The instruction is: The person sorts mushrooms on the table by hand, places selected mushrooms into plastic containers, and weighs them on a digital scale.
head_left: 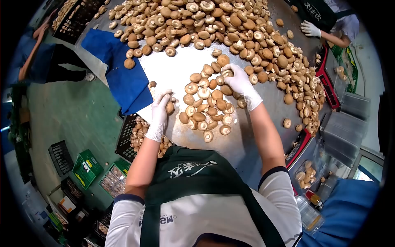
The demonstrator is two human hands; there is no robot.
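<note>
A loose group of brown-capped shiitake mushrooms (204, 94) lies on the white board (159, 68) between my two gloved hands. My left hand (159, 113) is at the left side of this group, its fingers curled around a mushroom (169, 108). At the upper right of the group, my right hand (242, 84) reaches in with thumb and fingers closed on a mushroom (226, 73) whose pale underside shows. Beyond both hands rises a large heap of shiitake mushrooms (197, 20), which also runs down the right side of the metal table (263, 92).
A blue cloth (123, 76) hangs over the left edge. Below it stands a black crate (124, 138) holding mushrooms. Red scales (328, 88) and clear plastic trays (343, 127) line the right. A co-worker's gloved hand (310, 29) rests at the far right; another person stands left.
</note>
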